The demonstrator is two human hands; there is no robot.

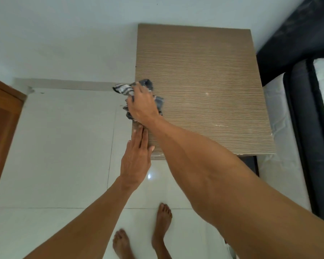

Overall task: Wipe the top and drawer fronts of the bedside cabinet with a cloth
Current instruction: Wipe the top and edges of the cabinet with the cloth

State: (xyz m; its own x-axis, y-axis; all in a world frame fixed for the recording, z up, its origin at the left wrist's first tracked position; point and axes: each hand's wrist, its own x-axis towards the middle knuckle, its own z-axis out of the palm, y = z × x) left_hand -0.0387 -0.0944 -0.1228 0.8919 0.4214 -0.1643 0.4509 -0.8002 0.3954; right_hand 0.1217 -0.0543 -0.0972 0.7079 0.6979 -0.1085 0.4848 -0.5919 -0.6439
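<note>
Bare feet stood near; right hand bunched cloth on cabinet top, left hand flat, fingers spread; overlapping strokes rightward would serve best.

a bedside cabinet stands against the wall, a bed to its right. the right hand presses a cloth on the top's left edge; the left hand rests flat at its near left corner.

No text, label, brand or number seems readable anywhere, though the picture is somewhat soft
</note>
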